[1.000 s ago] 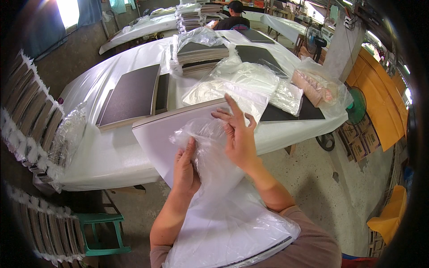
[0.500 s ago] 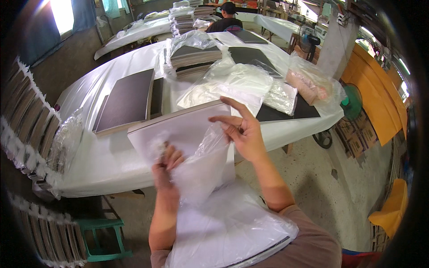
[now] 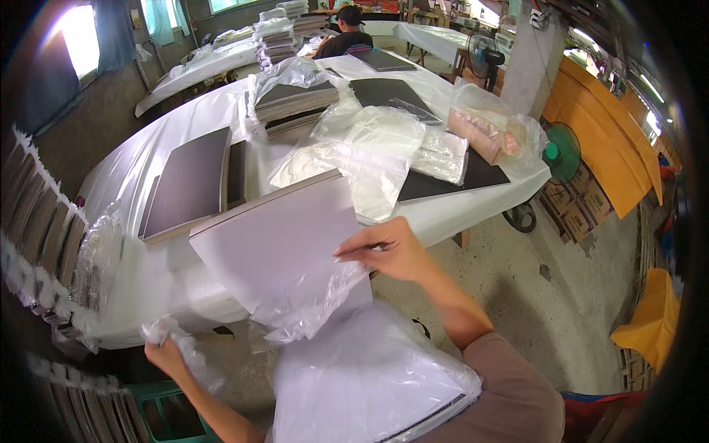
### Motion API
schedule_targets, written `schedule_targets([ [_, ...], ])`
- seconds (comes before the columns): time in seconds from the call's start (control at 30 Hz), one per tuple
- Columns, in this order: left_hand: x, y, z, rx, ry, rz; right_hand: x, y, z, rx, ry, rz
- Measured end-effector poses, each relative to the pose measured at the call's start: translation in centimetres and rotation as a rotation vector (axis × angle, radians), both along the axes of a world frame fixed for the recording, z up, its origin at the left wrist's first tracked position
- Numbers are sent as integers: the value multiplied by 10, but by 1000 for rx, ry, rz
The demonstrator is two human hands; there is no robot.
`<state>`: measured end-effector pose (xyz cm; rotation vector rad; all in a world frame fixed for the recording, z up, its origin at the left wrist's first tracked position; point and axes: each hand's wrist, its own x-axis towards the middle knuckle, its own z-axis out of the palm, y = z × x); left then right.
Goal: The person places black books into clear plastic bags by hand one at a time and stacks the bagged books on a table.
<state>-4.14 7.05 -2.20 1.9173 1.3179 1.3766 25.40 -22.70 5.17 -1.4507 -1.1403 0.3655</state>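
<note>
My right hand (image 3: 390,249) is closed in a pinch on the edge of a clear plastic bag (image 3: 314,303). This bag covers the lower part of a thick white-faced stack of sheets (image 3: 284,229), which tilts against the table's near edge with its upper part bare. Off to the left, below the table edge, my left hand (image 3: 167,356) is closed on a crumpled piece of clear plastic film (image 3: 193,358), well apart from the stack. Across my lap lies another white stack (image 3: 362,376) wrapped in clear plastic, with a dark edge at its lower right.
On the white-covered table (image 3: 159,284) lie dark-covered stacks (image 3: 188,181), a plastic-draped stack (image 3: 295,107), flat clear bags (image 3: 377,148) and a bagged pinkish bundle (image 3: 480,133). Wrapped stacks (image 3: 44,229) line the left. A green stool (image 3: 173,413) stands below; a person (image 3: 343,35) sits beyond.
My left hand has swung down and left, away from the stack, with plastic film in it. My right hand has dropped from the stack's top edge to its right side, pinching the bag.
</note>
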Motion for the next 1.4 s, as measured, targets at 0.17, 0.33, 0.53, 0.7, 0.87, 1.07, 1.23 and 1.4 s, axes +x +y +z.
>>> schedule_targets([
  [0.17,113,-124,57,-258,-412,-770,-30,31,-6,192,-345,-2],
  [0.33,140,-164,71,-375,-298,-1112,-41,32,-6,170,-464,-128],
  [0.53,140,-155,49,-310,-335,-1050,-35,40,-19,194,-31,89],
  [0.7,146,-154,43,-213,-473,-1000,-33,44,-25,193,100,280],
  [0.87,132,-162,50,-820,-622,-1006,-31,39,-20,233,115,325],
  [1.07,110,-131,24,-815,-330,-1604,-11,20,-11,299,1130,483],
  [1.23,87,-114,10,-127,-247,-1811,8,3,32,323,1172,-279],
  [1.4,55,-72,24,-570,85,-1621,60,-16,-17,437,1029,-15],
])
